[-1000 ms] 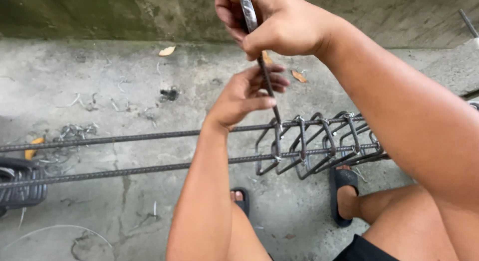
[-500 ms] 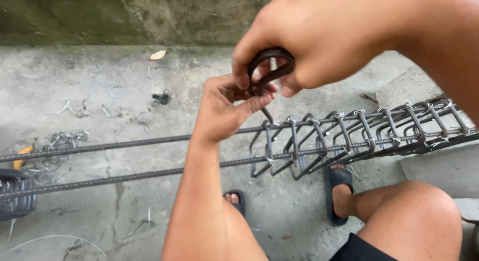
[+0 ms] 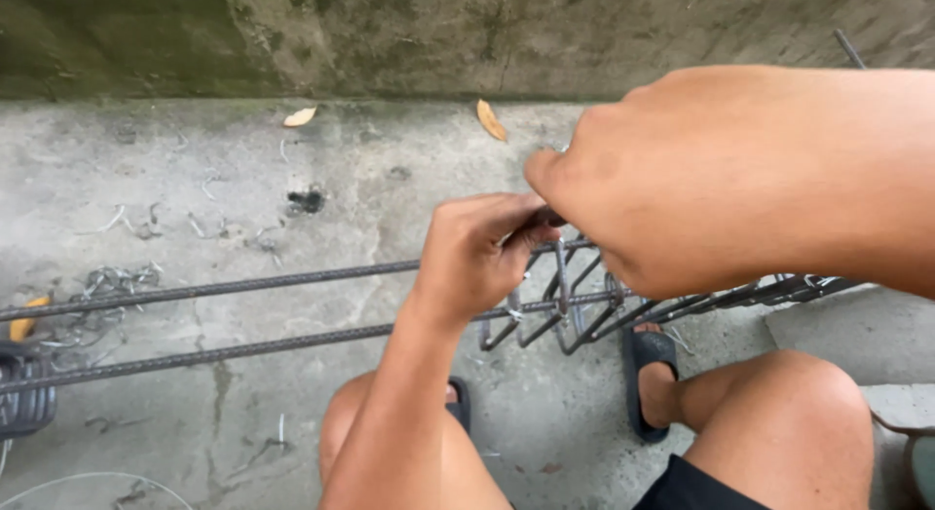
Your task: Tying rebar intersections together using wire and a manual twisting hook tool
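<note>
Rusty ribbed steel rebar cage (image 3: 584,310) is lying across the grey concrete floor (image 3: 292,393), centre-right. I'm pinching its top bar with my left hand (image 3: 477,257); my right hand (image 3: 672,179) is covering it, grip unclear.

The light is soft and even daylight, with no glare and only weak shadows on the concrete floor (image 3: 243,179). The right hand (image 3: 623,188), very near the camera at upper right, looks blurred and oversized. The wall (image 3: 390,33) at top is dim.
</note>
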